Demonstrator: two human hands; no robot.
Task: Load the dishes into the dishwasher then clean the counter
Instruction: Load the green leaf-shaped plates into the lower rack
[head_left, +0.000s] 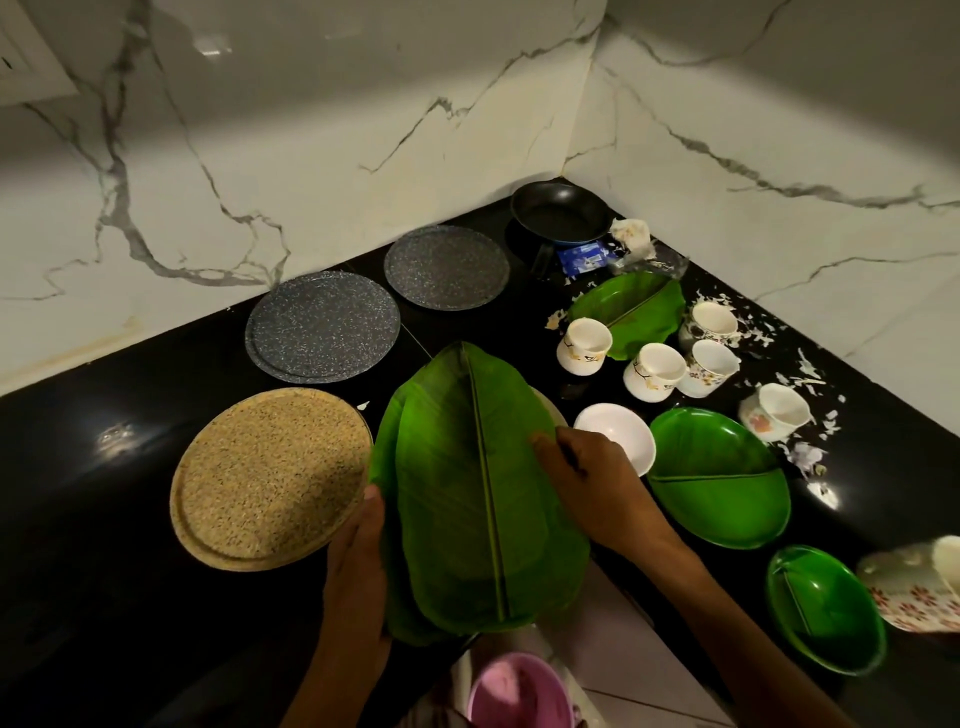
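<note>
Pink round plastic tub sits lowest in view, below both wrists, w/ pale floor tiles around it. Just above it, both hands hold the big green leaf-shaped plastic plate, lifted off the black glossy counter & hanging partly past its edge. Left hand grips the left rim, fingers mostly hidden underneath; right hand curls over the right rim, fingertips on the top face. Plate lies between the two hands, long axis along the centre rib, pointing away from the fingers toward the wall; neither hand is clearly nearer. Surface looks shiny, ribbed like a banana leaf, no food seen. Seems >1 plate stacked, can't tell for sure. Prob. next: carry it down & away to the dishwasher, which isn't in view.
</note>
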